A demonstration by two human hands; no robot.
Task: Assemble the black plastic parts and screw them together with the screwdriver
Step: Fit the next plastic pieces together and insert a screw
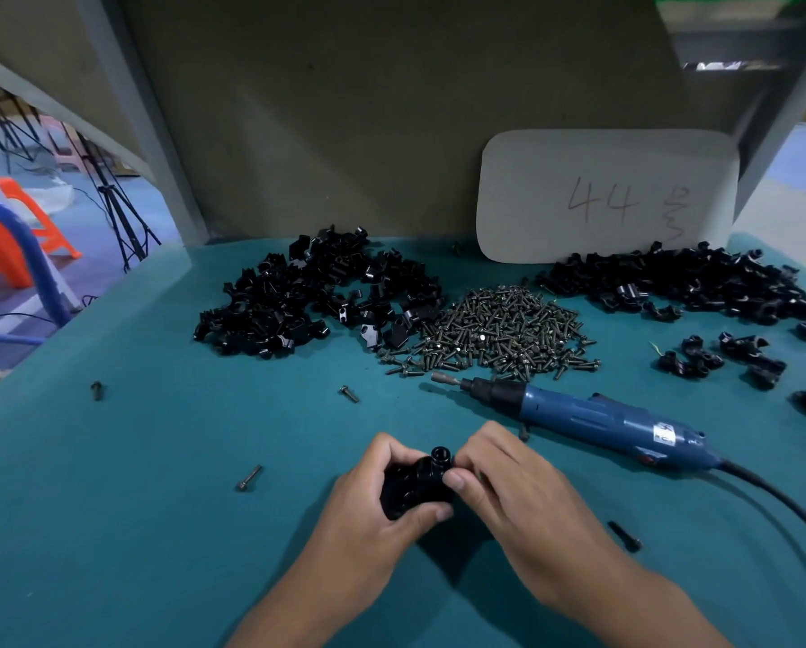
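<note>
Loose screw [249, 478] lies on green mat [158, 507], left of hands. Left hand [382, 498] curls round black plastic parts [417, 486], thumb under, fingers over top. Right hand [508, 479] pinches same parts from right side, thumbtip on them. Parts sit between both hands, low centre, just above mat. Screw pile [499, 329] beyond. Screwdriver [578, 418] lies right of grip, long axis slanting left-up to right-down, bit toward pile; right hand nearer, likely picks it.
</note>
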